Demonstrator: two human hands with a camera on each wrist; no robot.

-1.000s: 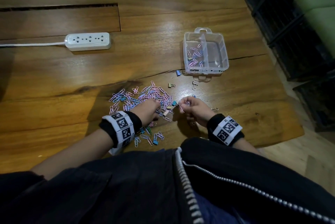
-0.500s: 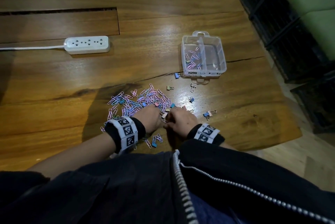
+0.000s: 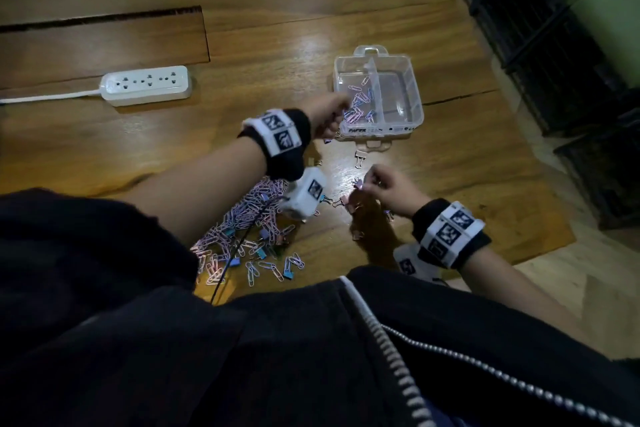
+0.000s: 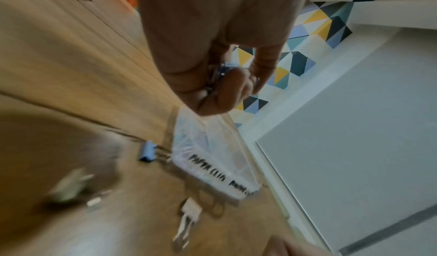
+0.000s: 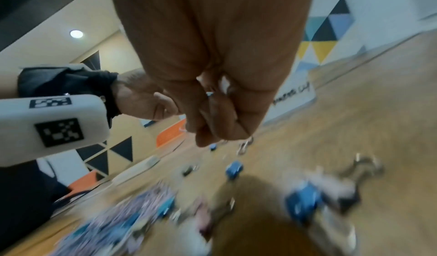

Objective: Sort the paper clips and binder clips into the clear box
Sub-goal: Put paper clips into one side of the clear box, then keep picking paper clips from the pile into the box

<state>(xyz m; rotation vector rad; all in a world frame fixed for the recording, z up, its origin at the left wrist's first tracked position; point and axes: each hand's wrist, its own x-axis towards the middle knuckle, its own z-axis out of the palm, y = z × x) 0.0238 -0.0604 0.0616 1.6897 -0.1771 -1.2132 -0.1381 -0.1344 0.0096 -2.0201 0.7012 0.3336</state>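
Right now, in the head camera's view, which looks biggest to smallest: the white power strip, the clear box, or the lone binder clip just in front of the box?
1. Clear box
2. White power strip, close to the box in apparent size, so this order is unsure
3. Binder clip, by far the smallest

We're looking at an office-like room, a white power strip (image 3: 146,85) lying on the wide wooden table (image 3: 294,4), a geometric-patterned wall (image 4: 314,26) showing beyond the table.

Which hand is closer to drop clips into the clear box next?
Left. The left hand is at the clear box's near-left edge, fingers curled around small clips, beside the compartment already holding paper clips. The right hand is back near the scattered binder clips, pinching one.
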